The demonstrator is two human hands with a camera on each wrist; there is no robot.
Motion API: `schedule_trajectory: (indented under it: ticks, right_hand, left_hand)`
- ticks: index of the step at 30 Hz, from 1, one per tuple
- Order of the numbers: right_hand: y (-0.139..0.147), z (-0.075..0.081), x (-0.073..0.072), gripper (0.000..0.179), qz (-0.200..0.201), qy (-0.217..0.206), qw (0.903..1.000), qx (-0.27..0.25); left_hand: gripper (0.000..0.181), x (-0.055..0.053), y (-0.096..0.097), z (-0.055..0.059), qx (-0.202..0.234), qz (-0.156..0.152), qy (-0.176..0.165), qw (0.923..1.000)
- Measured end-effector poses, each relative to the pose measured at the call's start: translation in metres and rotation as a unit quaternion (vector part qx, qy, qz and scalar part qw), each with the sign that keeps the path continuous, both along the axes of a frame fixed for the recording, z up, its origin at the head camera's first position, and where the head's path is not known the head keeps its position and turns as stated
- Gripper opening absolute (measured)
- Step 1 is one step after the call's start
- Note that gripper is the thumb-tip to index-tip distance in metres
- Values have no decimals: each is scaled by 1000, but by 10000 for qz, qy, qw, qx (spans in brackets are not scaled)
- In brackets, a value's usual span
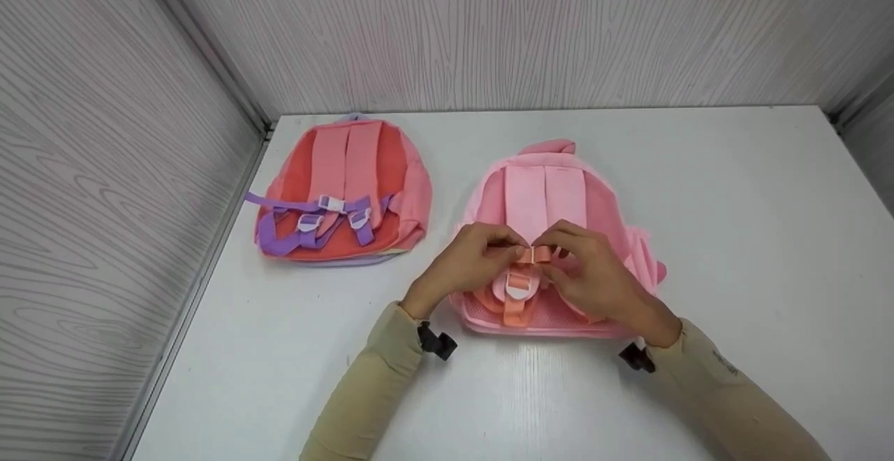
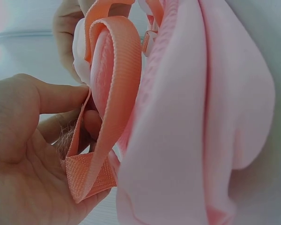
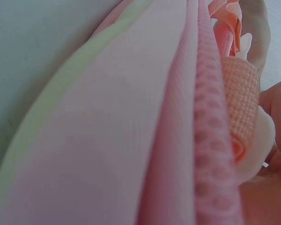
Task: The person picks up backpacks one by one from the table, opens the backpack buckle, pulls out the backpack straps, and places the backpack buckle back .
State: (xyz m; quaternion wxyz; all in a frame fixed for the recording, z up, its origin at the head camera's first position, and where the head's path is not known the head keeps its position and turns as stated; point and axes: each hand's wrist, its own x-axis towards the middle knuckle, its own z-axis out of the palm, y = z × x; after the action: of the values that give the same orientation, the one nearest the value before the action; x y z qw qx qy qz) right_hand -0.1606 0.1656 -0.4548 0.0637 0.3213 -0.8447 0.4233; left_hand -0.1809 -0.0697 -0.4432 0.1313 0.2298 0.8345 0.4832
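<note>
A pink child's backpack lies on the table with its shoulder straps upward. Over its lower middle, my left hand pinches an orange webbing strap between thumb and fingers. From the other side my right hand grips the same strap, and a thin pale line of buckle shows between the two hands' fingertips. Just below hangs a white adjuster buckle threaded with orange webbing. Up close in the left wrist view, an orange strap loop curves past the left fingers. The right wrist view shows mostly the pack's side panel.
To the left lies a second backpack, coral and red, with purple straps and a fastened white chest buckle. Grey wood-grain panels wall the white table at the back and sides.
</note>
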Motion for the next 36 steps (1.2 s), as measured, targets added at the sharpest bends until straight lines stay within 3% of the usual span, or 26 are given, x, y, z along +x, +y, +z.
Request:
schedule_trajectory:
  ticks: [16,26,36]
  right_hand:
    - [-1,2,0,20,-12,-99,9999,84]
    - [0,1,0,20,-40,-81,10000,4]
    - [1,2,-1,19,-16,69,10000,10]
  left_hand:
    - [15,0,3,-1,136,60,100,9998]
    - [16,2,5,1,219,241,-245,9992]
    - [21,-1,-10,9,-25,-26,-212,9998]
